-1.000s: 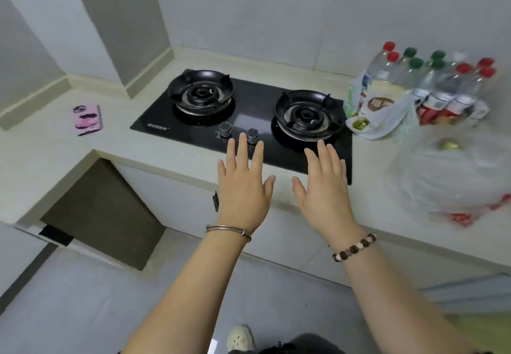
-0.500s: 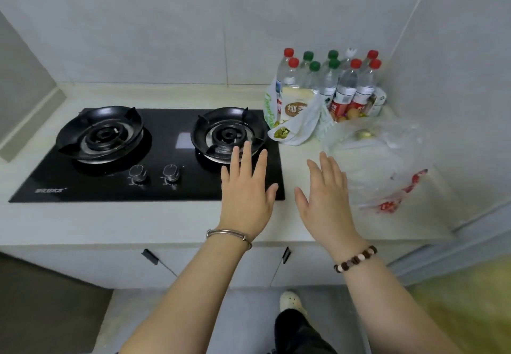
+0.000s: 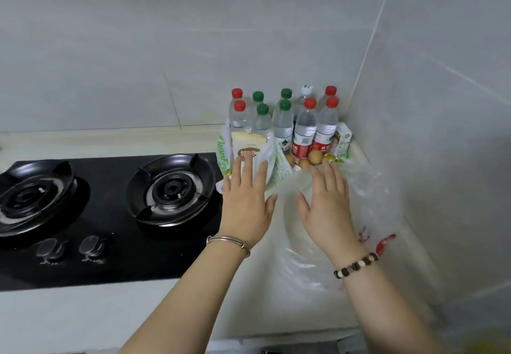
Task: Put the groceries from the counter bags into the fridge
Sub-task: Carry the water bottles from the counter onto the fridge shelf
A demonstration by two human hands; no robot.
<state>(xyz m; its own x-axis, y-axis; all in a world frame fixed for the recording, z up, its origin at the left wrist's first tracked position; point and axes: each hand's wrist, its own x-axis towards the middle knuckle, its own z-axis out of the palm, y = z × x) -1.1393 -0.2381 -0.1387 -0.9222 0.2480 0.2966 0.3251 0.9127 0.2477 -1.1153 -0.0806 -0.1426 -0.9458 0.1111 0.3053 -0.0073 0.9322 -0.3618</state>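
Note:
Groceries fill the counter's far right corner. Several water bottles (image 3: pixel 304 129) with red and green caps stand against the wall. In front of them a white and green bag (image 3: pixel 269 160) holds a pale packet (image 3: pixel 249 144). Brown eggs (image 3: pixel 315 156) lie beside a small carton (image 3: pixel 343 139). A clear plastic bag (image 3: pixel 370 201) with red print sprawls on the right. My left hand (image 3: pixel 246 201) hovers flat with fingers spread, its fingertips over the pale packet. My right hand (image 3: pixel 326 204) hovers the same way above the clear bag. Neither hand holds anything.
A black two-burner gas hob (image 3: pixel 116 215) with two knobs (image 3: pixel 70 248) takes up the counter on the left, right beside my left hand. Tiled walls close the corner behind and to the right. A pale counter strip (image 3: pixel 83 317) runs along the front edge.
The view has swung right and closer to the corner. Both open hands have moved forward from over the hob edge to above the bags.

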